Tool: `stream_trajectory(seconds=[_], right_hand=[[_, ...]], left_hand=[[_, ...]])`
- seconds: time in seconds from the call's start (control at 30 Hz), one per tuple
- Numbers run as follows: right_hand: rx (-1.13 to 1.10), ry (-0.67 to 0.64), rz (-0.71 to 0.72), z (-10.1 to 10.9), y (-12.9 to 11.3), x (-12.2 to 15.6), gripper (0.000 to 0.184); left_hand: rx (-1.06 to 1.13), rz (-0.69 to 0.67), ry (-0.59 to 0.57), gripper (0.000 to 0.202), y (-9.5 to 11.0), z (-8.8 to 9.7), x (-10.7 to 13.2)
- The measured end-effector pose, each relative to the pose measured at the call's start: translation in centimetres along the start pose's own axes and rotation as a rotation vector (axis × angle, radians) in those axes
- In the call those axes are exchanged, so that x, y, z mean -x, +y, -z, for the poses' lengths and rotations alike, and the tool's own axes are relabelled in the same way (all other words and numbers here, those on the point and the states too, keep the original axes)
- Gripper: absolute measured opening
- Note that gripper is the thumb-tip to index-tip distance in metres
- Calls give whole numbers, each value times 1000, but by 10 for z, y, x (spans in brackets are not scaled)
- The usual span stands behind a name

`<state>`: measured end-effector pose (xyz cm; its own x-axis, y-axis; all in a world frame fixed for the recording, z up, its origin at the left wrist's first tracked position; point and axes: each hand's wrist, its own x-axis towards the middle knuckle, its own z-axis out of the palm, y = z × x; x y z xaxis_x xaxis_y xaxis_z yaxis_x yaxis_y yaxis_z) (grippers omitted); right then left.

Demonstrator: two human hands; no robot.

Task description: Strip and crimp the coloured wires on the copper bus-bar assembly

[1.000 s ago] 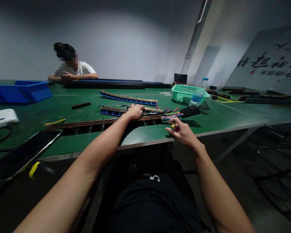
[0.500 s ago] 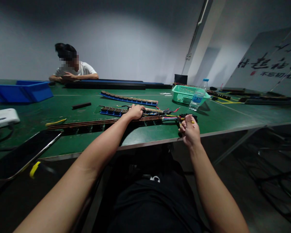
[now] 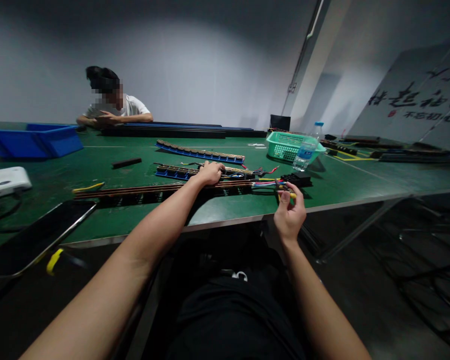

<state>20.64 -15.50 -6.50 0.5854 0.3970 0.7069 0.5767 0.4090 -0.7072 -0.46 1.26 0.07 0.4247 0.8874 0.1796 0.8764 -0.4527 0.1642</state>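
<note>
My left hand (image 3: 210,173) rests with curled fingers on a long brown strip (image 3: 142,189) that lies across the green table (image 3: 345,175), pressing it down near its right end. Coloured wires (image 3: 264,183) run from that end to a black connector block (image 3: 295,178). My right hand (image 3: 289,212) is closed around a small yellow-handled tool (image 3: 291,195) at the table's front edge, its tip at the wires. Blue-edged strips (image 3: 199,151) lie just beyond my left hand.
A green basket (image 3: 287,145) and a water bottle (image 3: 307,147) stand at the right back. A blue bin (image 3: 33,141) and a white device (image 3: 5,181) sit at the left, a dark flat panel (image 3: 33,240) at the near left. Another person (image 3: 114,107) sits at the far side.
My right hand moved right and up from the table edge to the wires, then turned slightly with the yellow tool. My left hand stayed on the strip.
</note>
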Motion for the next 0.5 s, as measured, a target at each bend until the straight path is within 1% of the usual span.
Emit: stream_trajectory(seconds=[0.07, 0.1, 0.3, 0.37, 0.4, 0.43, 0.5], right_hand=[[-28, 56, 1, 1, 2, 5, 47], [-33, 63, 21, 1, 3, 9, 45], [-55, -1, 232, 8, -1, 44, 34], [-102, -2, 316, 7, -7, 51, 32], [-126, -9, 335, 5, -11, 52, 32], [-150, -24, 325, 2, -15, 51, 32], [-205, -73, 221, -7, -26, 45, 35]], left_hand=[[0, 6, 0, 44, 1, 1, 1], [1, 7, -1, 44, 2, 2, 2], [14, 6, 0, 45, 2, 3, 2], [13, 6, 4, 45, 1, 1, 0], [11, 6, 4, 44, 0, 0, -2], [10, 6, 5, 44, -1, -2, -3], [10, 10, 7, 44, -3, -4, -6]])
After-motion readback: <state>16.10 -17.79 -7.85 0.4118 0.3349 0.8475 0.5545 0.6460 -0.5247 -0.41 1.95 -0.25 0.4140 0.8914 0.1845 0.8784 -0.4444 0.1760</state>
